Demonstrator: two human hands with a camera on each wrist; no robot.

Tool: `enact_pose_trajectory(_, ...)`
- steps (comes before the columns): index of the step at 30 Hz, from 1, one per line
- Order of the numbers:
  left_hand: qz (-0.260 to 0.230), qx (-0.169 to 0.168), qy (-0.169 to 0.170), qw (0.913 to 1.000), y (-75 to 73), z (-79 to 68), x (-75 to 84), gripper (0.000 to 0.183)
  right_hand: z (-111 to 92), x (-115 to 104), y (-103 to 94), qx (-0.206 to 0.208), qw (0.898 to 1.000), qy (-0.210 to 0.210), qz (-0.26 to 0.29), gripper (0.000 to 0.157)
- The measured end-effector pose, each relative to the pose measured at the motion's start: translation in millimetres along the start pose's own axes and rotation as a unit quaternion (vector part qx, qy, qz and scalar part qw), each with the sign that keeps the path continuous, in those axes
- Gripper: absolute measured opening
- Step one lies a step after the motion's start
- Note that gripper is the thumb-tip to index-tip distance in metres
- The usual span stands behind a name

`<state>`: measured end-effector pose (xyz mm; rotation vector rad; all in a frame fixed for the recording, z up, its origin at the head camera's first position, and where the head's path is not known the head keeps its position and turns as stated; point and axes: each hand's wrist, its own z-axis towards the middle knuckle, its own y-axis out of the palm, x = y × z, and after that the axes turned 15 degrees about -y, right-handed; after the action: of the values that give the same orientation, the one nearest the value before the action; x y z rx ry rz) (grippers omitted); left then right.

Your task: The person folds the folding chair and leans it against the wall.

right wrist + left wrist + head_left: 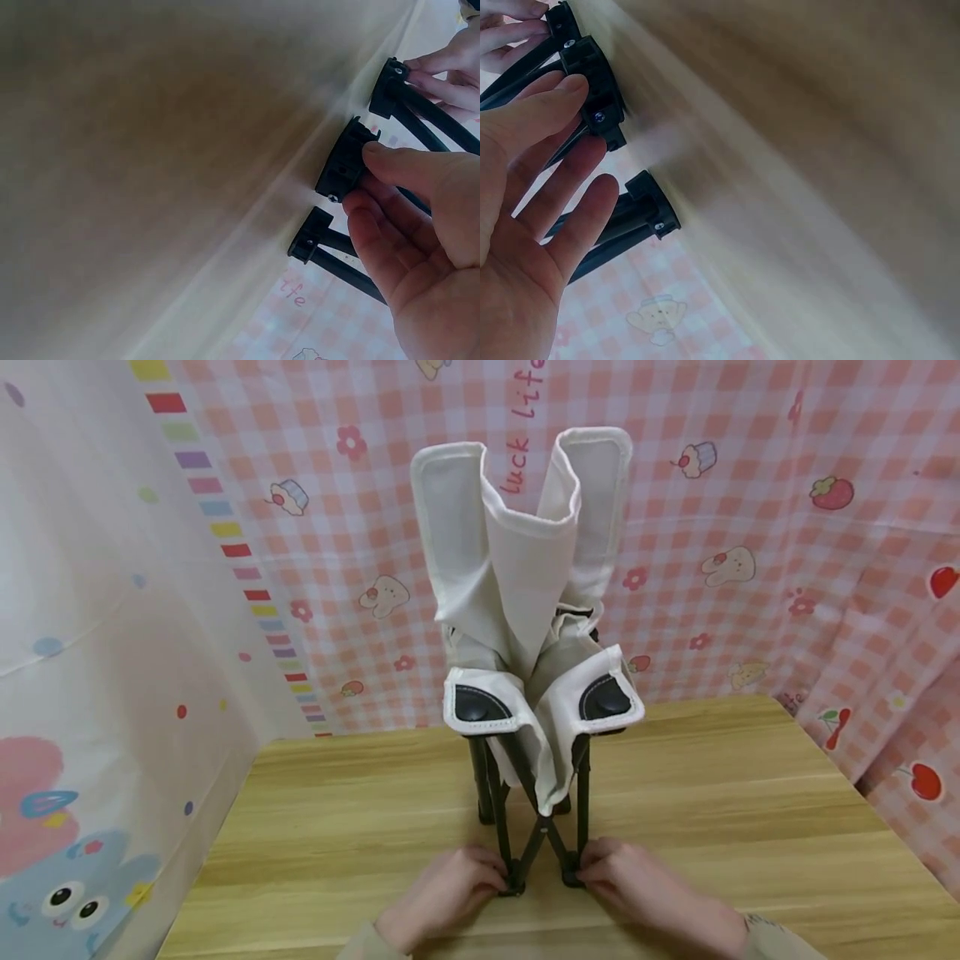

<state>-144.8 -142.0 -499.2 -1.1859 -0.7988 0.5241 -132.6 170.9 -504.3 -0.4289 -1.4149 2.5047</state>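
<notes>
A small folding chair (531, 564) with white fabric and dark metal legs stands upright, partly folded, on the table. Its seat sags in the middle, and black corner patches (606, 697) show at the front. Low at the front, my left hand (457, 887) pinches the left black foot (600, 94) with thumb and forefinger; the other fingers are loosely spread. On the other side my right hand (641, 881) grips the right black foot (343, 161) between thumb and fingers. Crossed front legs (543, 835) meet at a pivot between both hands. The rear feet are partly hidden in the head view.
The wooden table (750, 810) extends on both sides of the chair. A pink checked curtain (337, 527) hangs behind it, and a white patterned curtain (150, 635) hangs along the left.
</notes>
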Motion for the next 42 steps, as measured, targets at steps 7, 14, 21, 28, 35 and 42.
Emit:
enact_pose_trajectory(7,-0.007,-0.011,-0.023,0.9996,1.0,6.5,-5.1,0.010,6,9,3.5,-0.005,1.000,-0.002,-0.003,0.023)
enact_pose_trajectory(14,-0.012,-0.014,-0.038,0.9991,2.9,20.7,-15.8,0.011,17,20,1.9,-0.032,0.999,0.032,0.004,0.019)
enact_pose_trajectory(21,-0.021,-0.016,-0.050,0.9984,2.6,33.4,-25.0,0.011,26,36,3.9,-0.055,0.996,0.063,0.013,0.017)
enact_pose_trajectory(28,-0.006,-0.004,-0.054,0.9985,1.0,48.5,-34.6,0.011,35,52,5.7,-0.061,0.995,0.074,0.012,0.016)
enact_pose_trajectory(35,-0.003,0.001,-0.076,0.9971,-1.6,60.7,-41.4,0.012,43,65,7.5,-0.051,0.997,0.066,-0.001,0.016)
enact_pose_trajectory(42,0.004,0.019,-0.070,0.9974,-1.7,71.4,-47.9,0.010,50,76,6.7,-0.044,0.997,0.069,-0.001,0.015)
